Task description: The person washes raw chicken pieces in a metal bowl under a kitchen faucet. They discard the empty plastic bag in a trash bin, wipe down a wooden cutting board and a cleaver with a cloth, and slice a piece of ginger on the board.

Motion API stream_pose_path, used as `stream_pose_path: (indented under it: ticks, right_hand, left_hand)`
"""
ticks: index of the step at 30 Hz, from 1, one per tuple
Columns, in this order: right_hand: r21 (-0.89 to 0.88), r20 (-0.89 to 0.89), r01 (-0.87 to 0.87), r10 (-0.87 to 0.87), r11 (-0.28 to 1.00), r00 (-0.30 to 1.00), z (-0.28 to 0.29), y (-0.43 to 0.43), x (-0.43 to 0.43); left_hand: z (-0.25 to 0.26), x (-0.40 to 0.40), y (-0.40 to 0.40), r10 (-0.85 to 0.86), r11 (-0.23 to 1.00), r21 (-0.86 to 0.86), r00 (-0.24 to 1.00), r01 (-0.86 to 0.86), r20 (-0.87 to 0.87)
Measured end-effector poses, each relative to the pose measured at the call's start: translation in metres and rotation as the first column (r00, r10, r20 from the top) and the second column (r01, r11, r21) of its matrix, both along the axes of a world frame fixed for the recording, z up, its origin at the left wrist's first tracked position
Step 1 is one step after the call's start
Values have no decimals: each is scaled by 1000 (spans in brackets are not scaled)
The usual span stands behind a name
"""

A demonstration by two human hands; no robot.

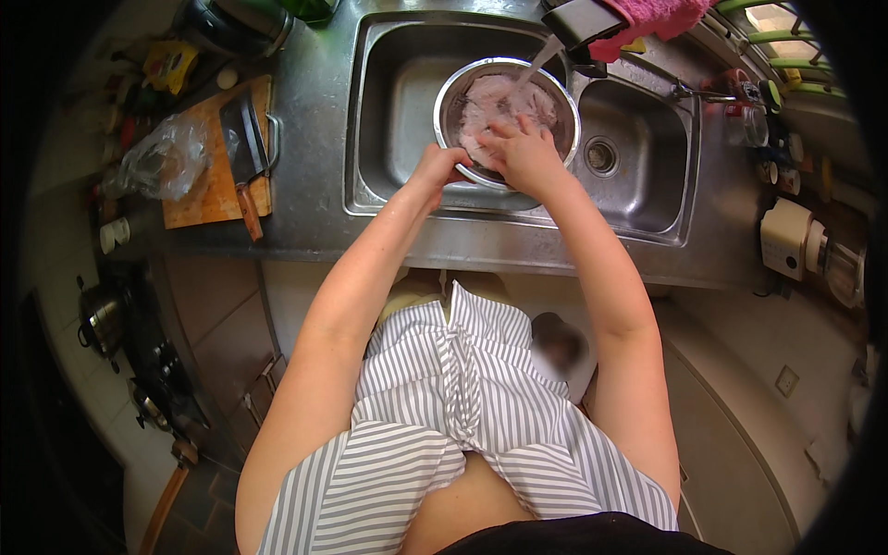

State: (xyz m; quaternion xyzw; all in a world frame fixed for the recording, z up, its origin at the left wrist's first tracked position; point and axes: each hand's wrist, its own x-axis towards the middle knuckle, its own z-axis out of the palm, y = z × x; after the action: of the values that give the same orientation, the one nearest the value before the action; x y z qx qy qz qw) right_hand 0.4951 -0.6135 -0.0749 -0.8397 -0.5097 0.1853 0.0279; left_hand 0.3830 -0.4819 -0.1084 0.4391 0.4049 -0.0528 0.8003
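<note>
A round stainless steel bowl [577,132] is held over the double sink, under water running from the faucet [583,28]. Pale pink pieces, apparently raw meat, lie wet inside the bowl [492,97]. My left hand [444,170] grips the bowl's near left rim, thumb over the edge. My right hand [524,152] reaches over the near rim, its fingers spread on the pale pieces; whether it grasps any of them cannot be told. The stream lands just beyond the right fingers.
The small sink basin [635,187] with its drain is at the right. A cleaver [243,139] and a crumpled plastic bag [166,156] lie on a wooden cutting board [191,215] at the left. A pink cloth [652,21] hangs by the faucet; jars [746,125] stand at the far right.
</note>
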Motion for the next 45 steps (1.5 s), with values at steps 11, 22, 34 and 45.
stream_pose_path:
  ticks: [11, 22, 34, 45]
  right_hand:
    - [183, 61, 95, -108, 978, 992, 3, -1, 4]
    - [592, -371, 605, -486, 533, 791, 38, -23, 57]
    - [527, -500, 707, -500, 472, 707, 7, -29, 101]
    - [458, -692, 803, -414, 382, 591, 4, -19, 113]
  left_hand:
    - [-4, -7, 7, 11, 997, 71, 998, -7, -60]
    - [-9, -6, 17, 18, 999, 30, 999, -17, -29]
    - [-1, -12, 13, 82, 997, 3, 996, -82, 34]
    - [29, -26, 39, 35, 996, 83, 996, -41, 76]
